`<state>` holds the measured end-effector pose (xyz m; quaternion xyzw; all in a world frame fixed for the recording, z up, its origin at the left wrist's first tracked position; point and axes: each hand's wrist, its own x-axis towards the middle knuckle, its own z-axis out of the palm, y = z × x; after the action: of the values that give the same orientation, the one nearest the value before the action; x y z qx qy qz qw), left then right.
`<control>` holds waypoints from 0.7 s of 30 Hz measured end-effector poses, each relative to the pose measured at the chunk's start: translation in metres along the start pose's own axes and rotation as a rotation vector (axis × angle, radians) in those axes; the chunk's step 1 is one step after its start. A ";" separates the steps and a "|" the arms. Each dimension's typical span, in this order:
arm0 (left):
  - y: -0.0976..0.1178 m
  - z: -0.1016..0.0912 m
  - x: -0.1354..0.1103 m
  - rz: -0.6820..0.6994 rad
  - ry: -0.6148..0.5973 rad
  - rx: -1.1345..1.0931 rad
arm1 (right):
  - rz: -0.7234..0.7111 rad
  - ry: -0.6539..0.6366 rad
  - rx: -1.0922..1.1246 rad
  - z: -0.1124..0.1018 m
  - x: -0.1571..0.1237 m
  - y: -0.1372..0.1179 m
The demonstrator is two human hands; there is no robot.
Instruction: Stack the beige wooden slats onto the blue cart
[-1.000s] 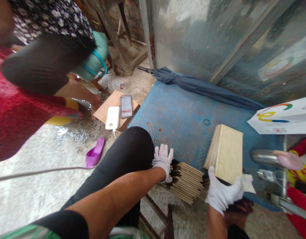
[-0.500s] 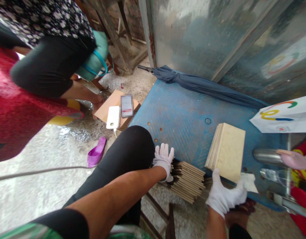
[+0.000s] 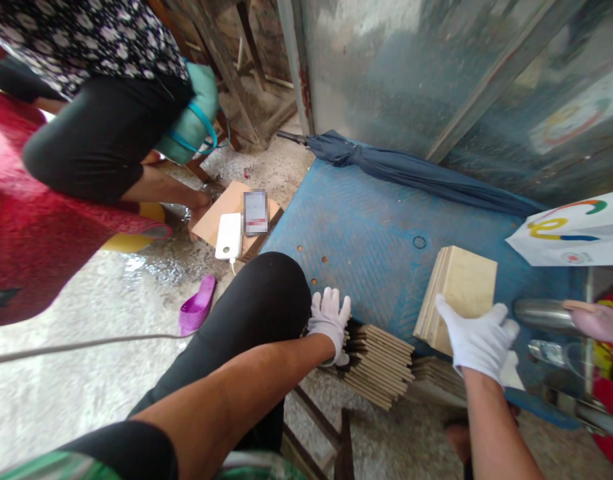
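Observation:
Both my hands wear white gloves. My left hand (image 3: 329,321) rests with fingers spread on the near end of a low stack of thin wooden boards (image 3: 379,363) at the edge of a blue metal platform (image 3: 366,233). My right hand (image 3: 479,340) lies on top of a second stack of pale square boards (image 3: 461,283) on the platform, its fingers curled over the near edge. More boards (image 3: 434,377) lie below that stack.
A folded dark blue umbrella (image 3: 411,177) lies along the platform's far side by a metal wall. A white printed bag (image 3: 571,237) and a steel flask (image 3: 541,313) sit right. Another person (image 3: 86,133) crouches at left near a power bank (image 3: 229,237), cardboard and a purple slipper (image 3: 196,307).
My right hand has risen from below the pale stack's near edge onto its top. The left hand has stayed on the low stack.

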<state>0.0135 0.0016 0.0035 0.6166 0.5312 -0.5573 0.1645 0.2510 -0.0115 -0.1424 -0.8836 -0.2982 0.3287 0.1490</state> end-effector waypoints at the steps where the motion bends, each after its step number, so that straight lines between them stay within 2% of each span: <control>1: 0.000 0.001 0.001 0.001 -0.003 0.003 | 0.012 -0.030 -0.008 0.002 0.005 -0.004; 7: -0.002 0.007 0.003 0.021 0.018 -0.003 | 0.095 -0.193 -0.050 0.003 0.022 -0.020; 21: -0.002 0.009 0.004 0.023 0.032 -0.007 | 0.105 -0.254 -0.121 -0.006 0.025 -0.028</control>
<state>0.0067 -0.0034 -0.0019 0.6308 0.5285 -0.5437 0.1646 0.2582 0.0254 -0.1376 -0.8566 -0.2873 0.4268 0.0392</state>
